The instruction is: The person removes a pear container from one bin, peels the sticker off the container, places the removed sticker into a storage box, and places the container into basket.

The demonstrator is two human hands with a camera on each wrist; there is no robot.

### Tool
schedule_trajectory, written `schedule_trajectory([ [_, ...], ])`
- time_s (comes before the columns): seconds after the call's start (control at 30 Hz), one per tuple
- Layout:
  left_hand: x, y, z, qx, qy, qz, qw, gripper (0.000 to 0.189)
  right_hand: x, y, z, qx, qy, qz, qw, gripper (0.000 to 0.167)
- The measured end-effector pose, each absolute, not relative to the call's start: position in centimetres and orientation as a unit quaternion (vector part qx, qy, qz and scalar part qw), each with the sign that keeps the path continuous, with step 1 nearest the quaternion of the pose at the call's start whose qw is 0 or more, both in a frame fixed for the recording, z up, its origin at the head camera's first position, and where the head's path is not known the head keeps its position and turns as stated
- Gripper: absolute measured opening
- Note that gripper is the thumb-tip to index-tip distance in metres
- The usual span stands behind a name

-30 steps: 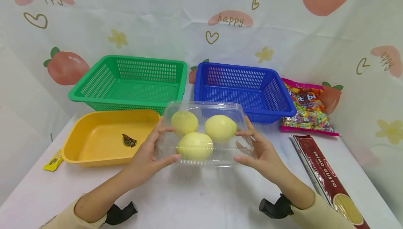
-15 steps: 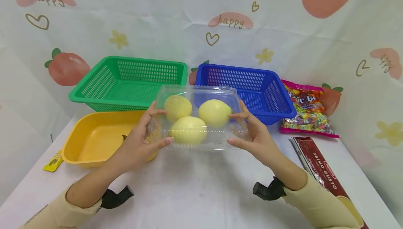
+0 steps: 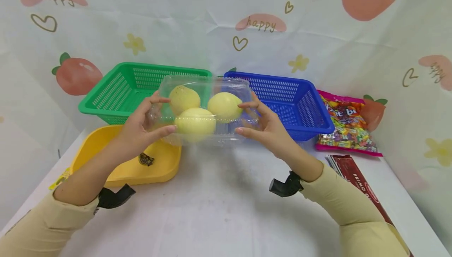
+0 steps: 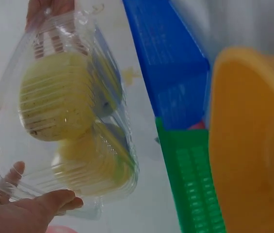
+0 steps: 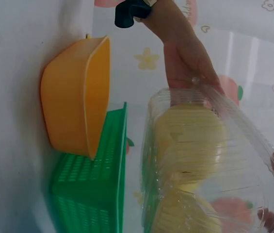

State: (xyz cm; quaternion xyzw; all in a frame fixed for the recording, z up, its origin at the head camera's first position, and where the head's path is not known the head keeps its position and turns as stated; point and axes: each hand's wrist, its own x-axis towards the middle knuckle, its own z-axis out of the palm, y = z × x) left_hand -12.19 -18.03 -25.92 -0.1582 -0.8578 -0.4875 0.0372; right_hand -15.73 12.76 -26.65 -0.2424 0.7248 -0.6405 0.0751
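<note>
In the head view, my left hand (image 3: 135, 131) grips the left end of a clear plastic clamshell box (image 3: 226, 130), and my right hand (image 3: 268, 131) grips its right end. Thumbs lie at the near side, fingers around the ends. Three pale yellow round fruits (image 3: 195, 121) sit inside; one has a speckled top. The box is raised above the table, overlapping the front of the green basket (image 3: 102, 112) and the left part of the blue basket (image 3: 300, 125) in this view. Through the left wrist view, the lidded box (image 4: 6, 145) appears with ribbed walls around the fruits.
A yellow tub (image 3: 162, 170) stands front left with a small dark packet (image 3: 146, 159) in it. Beside it lies a small yellow sachet (image 3: 61, 177), partly hidden by my arm. On the right are a candy bag (image 3: 347, 125) and a red spaghetti pack (image 3: 353, 174), partly behind my sleeve.
Both hands have carried the clamshell box away from me and to the left, from the table's middle toward the two baskets. The baskets and tub stay put.
</note>
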Motion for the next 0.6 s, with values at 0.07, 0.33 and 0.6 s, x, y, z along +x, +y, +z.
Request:
schedule_trajectory([
  [0.07, -12.7, -18.5, -25.5, -0.161, -0.853, -0.495, 0.039, 0.058, -16.3, 12.2, -26.4, -0.234, 0.73, -0.637, 0.08, 0.05],
  [0.33, -14.3, -20.0, -24.2, -0.151, -0.849, -0.505, 0.042, 0.056, -18.5, 10.2, -25.3, -0.219, 0.734, -0.637, 0.089, 0.049],
  [0.6, -15.9, -21.2, -23.9, -0.122, -0.855, -0.502, 0.038, 0.053, -20.4, 8.9, -25.4, -0.211, 0.73, -0.643, 0.098, 0.05],
])
